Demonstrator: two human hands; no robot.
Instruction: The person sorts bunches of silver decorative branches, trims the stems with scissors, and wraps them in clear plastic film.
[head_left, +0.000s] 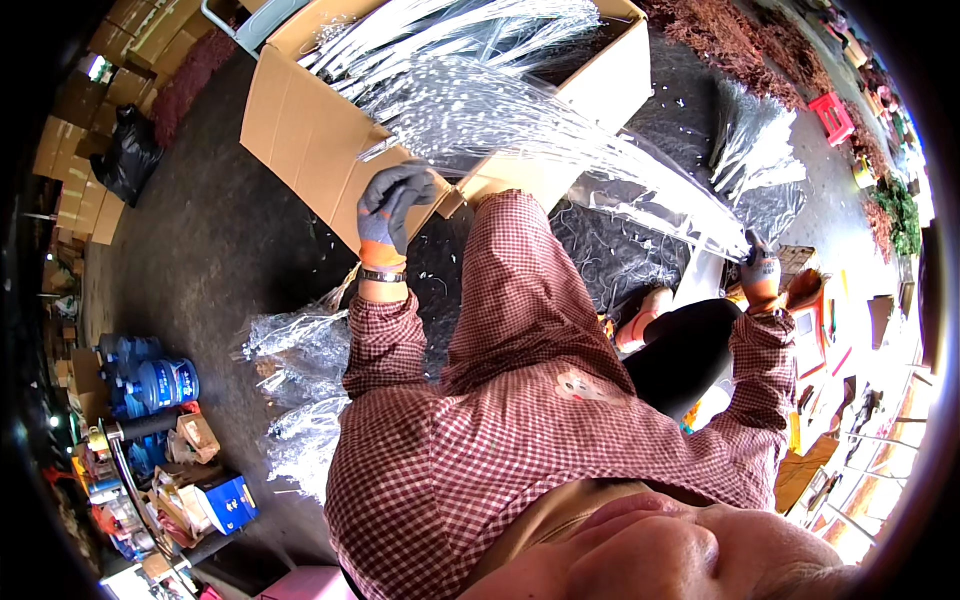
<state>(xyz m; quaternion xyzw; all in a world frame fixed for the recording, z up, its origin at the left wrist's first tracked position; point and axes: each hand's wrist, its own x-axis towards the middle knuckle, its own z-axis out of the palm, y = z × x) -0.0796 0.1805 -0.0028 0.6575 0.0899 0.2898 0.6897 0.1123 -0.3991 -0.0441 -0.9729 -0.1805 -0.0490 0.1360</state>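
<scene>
My right hand (761, 270), in a grey and orange work glove, grips the narrow end of a long bundle of thin, shiny white stems in clear plastic (570, 135). The bundle's wide end fans out over an open cardboard box (307, 142) holding more such stems (465, 34). At the box's near side is my left hand (396, 199), gloved, with a watch at the wrist. Its fingers are curled close to the clear plastic; whether they pinch it cannot be told.
Wrapped stem bundles lie on the floor at left (300, 375) and at right (757, 142). A red stool (831, 118) stands beyond. Large water bottles (166, 382), a blue box (225, 504) and a black bag (129, 154) are at left. Plastic scraps litter the dark floor.
</scene>
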